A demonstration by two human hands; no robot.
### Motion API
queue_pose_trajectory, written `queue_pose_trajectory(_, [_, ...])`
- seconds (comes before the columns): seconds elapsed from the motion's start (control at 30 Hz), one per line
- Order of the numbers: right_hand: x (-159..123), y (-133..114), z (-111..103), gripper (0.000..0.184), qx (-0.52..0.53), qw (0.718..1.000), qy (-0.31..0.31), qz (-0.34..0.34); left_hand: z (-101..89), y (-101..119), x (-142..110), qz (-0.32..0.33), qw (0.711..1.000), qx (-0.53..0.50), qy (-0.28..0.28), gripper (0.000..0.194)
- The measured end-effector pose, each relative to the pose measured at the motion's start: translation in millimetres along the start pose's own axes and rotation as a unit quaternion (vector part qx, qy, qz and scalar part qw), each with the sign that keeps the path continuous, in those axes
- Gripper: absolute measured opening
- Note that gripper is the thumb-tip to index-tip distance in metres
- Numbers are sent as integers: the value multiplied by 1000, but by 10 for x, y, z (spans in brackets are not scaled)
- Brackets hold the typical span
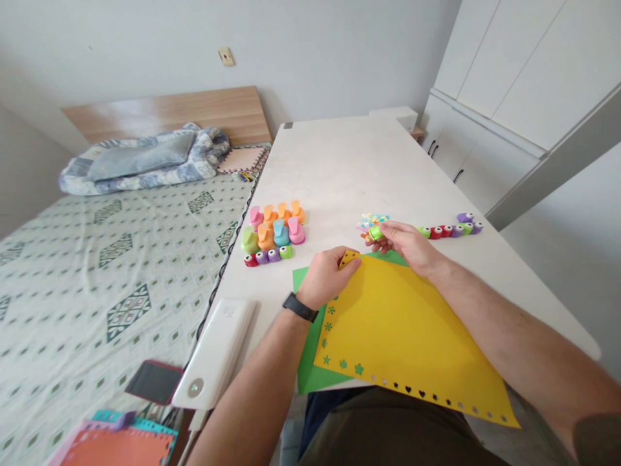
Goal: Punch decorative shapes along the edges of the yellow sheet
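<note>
My left hand [330,275] pinches the top left corner of a yellow sheet of paper [407,323]. Small shapes such as stars, hearts and flowers are cut along the sheet's left and lower edges. My right hand [405,243] grips a small green craft punch [375,233] just above the far edge of the yellow sheet. Underneath lies a green sheet [310,372], showing at the left and at the top. Beyond the punch is a small pile of colourful paper cutouts [373,220], partly hidden by my right hand.
Several larger punches [266,237] stand in rows at the left, with small ones before them. A row of small punches [446,231] is at the right. A white power bank-like box [218,349] lies on the table's left edge. Beside the white table [334,155] is a bed [160,259].
</note>
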State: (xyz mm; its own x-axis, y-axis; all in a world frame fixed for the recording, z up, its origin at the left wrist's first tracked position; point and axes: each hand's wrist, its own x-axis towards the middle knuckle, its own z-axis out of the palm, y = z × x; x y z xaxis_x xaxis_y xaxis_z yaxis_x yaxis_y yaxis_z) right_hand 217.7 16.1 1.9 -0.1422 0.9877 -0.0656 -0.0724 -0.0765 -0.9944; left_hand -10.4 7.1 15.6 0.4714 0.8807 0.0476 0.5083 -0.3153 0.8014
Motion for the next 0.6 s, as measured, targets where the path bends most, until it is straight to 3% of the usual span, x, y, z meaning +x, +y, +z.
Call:
queue_pose_trajectory(0.33, [108, 123, -65, 35, 21, 995, 101, 5, 23, -10, -7, 6, 1000, 19, -7, 29])
queue_pose_trajectory(0.6, [124, 84, -102, 33, 7, 991, 133, -14, 33, 12, -17, 4, 999, 35, -5, 29])
